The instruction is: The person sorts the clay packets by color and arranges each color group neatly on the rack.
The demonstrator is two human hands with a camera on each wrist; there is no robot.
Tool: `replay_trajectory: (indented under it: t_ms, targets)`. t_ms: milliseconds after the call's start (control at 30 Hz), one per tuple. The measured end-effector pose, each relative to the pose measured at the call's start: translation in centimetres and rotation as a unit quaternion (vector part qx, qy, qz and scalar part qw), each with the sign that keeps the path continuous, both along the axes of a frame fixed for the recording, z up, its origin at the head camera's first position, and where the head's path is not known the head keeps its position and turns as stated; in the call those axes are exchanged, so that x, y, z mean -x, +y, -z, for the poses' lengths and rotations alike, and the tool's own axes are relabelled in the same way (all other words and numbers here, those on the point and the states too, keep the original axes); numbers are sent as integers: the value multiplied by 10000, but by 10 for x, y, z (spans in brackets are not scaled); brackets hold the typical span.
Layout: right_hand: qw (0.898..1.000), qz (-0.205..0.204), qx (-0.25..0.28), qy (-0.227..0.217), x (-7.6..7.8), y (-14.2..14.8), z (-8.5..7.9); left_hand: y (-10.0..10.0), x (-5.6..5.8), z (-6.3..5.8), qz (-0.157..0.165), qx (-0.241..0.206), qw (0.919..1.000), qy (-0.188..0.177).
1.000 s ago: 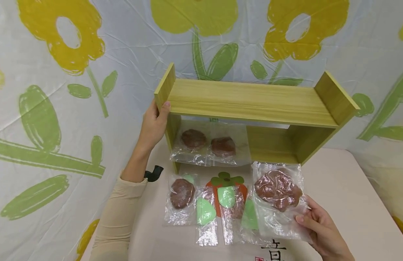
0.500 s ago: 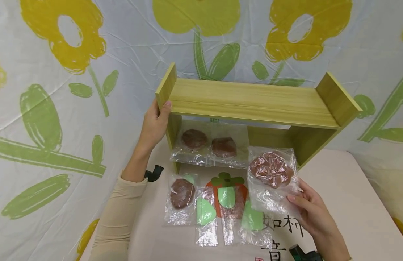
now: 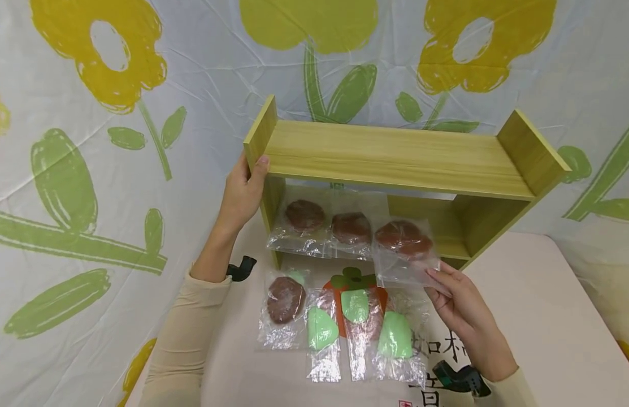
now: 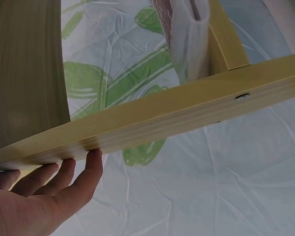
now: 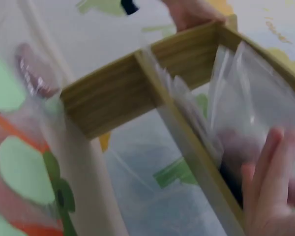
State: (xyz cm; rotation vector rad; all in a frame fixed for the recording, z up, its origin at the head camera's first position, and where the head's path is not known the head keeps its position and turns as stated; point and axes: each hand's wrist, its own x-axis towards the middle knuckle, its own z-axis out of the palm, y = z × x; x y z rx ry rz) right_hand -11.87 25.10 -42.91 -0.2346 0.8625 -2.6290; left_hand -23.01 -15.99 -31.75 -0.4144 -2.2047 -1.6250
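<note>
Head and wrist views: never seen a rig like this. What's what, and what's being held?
No robot: a person works bare-handed, wearing three cameras. The head camera looks forward and down over everything. The left wrist camera looks at the left hand, which grips the end of a wooden shelf. The right wrist camera, blurry here, looks along the right hand into that shelf.

The right hand pinches a clear bag with a brown piece at the board under the shelf's top; whether it touches the board is unclear. Beside it are two similar bags. In front, on the table, lie more clear bags with brown and green pieces.
</note>
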Motion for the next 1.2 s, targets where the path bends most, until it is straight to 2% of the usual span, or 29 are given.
replay_trajectory:
  t_ms: [133, 267, 400, 533, 667, 833, 1033, 1133, 1200]
  targets:
    - [9985, 195, 225, -465, -3, -1, 0, 0, 1, 0, 14, -9, 10000, -14]
    - [9966, 288, -260, -721, -13, 0, 2, 0, 2, 0, 1, -19, 10000, -7]
    - [9946, 136, -912, -477, -24, 0, 4, -1, 2, 1, -37, -51, 10000, -33]
    - [9936, -172, -1112, -14, -29, -1, 6, -2, 1, 0, -96, -64, 9999, -79]
    - [9919, -206, -1240, 158, -22, -5, 4, -3, 1, 0, -108, -94, 9999, -85]
    - [9908, 41, -1350, -92, -8, -8, 3, -1, 1, 1, -61, -76, 9999, -64]
    - [9924, 203, -1161, -363, 8, -10, 3, 0, 1, 1, -49, -74, 9999, -54]
    - [9937, 109, -1045, -397, 9, -10, 5, 0, 1, 1, -47, -76, 9999, -54]
    - [9940, -70, -1057, -272, 7, -11, 6, -1, 1, 2, -52, -73, 9999, -59]
